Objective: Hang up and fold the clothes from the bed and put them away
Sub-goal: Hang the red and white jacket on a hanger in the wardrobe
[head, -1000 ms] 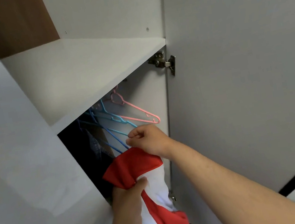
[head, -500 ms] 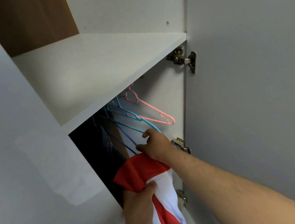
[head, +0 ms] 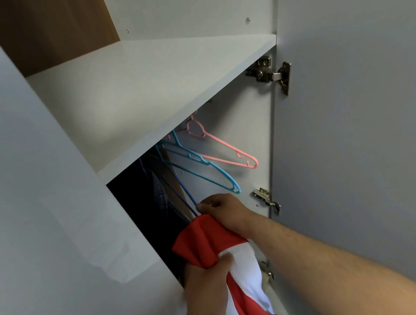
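Two hands engaged: right hand [head: 222, 207] pinches the low end of a dark blue hanger [head: 186, 197]; left hand [head: 209, 282] clutches a bunched red-and-white garment [head: 207, 238] just below it. Hanger slants up-left beneath the wardrobe shelf [head: 160, 82]; right hand nearer.

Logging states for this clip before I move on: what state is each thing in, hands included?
wardrobe door: open.
pink hanger: hanging, bare.
light blue hanger: hanging, bare.
dark blue hanger: bare, lower end pinched by the right hand.
red and white garment: bunched, on no hanger, gripped by the left hand.
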Action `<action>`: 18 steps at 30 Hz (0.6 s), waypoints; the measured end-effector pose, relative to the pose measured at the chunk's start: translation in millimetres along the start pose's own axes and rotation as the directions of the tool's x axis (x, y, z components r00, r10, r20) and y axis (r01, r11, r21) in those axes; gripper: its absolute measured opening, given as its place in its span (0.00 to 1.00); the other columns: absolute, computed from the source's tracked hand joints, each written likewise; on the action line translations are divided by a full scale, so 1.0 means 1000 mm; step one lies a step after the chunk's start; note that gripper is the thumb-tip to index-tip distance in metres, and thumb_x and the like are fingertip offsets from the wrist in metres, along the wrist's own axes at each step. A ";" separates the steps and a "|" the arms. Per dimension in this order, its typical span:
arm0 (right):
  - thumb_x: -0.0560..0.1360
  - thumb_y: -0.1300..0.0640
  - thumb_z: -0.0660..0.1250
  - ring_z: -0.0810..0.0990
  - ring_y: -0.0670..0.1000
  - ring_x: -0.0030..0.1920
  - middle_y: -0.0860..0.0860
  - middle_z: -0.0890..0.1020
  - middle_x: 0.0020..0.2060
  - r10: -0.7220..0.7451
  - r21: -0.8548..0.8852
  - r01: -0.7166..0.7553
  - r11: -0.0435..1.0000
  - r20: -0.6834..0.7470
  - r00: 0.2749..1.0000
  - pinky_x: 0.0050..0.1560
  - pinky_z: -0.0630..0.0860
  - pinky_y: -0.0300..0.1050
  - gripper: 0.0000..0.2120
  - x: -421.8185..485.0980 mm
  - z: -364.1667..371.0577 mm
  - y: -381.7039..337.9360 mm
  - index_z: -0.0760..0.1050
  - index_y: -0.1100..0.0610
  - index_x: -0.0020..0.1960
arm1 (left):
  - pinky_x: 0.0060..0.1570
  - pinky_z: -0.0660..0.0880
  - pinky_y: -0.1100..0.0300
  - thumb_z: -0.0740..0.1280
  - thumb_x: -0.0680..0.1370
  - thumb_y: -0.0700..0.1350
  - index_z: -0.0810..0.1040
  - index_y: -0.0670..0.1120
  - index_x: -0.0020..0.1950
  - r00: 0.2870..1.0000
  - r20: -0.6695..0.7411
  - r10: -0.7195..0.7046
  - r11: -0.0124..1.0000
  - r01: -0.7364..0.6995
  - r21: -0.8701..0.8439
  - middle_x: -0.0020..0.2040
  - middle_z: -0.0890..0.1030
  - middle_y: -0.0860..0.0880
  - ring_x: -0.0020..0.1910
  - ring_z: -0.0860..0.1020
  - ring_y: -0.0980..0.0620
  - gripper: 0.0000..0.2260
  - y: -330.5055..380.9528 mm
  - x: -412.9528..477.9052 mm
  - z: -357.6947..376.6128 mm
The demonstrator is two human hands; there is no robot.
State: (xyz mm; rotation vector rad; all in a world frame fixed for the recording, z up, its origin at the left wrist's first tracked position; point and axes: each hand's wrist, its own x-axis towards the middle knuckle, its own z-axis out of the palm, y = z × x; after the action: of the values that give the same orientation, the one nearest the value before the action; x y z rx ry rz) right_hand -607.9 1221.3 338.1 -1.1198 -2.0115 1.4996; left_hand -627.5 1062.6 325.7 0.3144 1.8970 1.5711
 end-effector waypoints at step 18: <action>0.83 0.54 0.63 0.76 0.49 0.43 0.61 0.82 0.46 0.021 0.002 -0.021 1.000 0.056 0.998 0.52 0.77 0.50 0.15 -0.014 0.000 0.003 0.80 0.65 0.51 | 0.55 0.74 0.57 0.77 0.56 0.53 0.76 0.48 0.66 1.000 -0.016 -0.004 0.999 0.005 0.050 0.55 0.82 0.51 0.54 0.80 0.52 0.38 -0.008 0.010 0.001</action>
State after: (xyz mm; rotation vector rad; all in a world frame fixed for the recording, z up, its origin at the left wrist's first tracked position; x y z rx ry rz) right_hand -598.3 1211.1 337.4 -1.1129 -2.0399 1.5603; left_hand -632.3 1066.9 314.5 0.3200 1.9506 1.5291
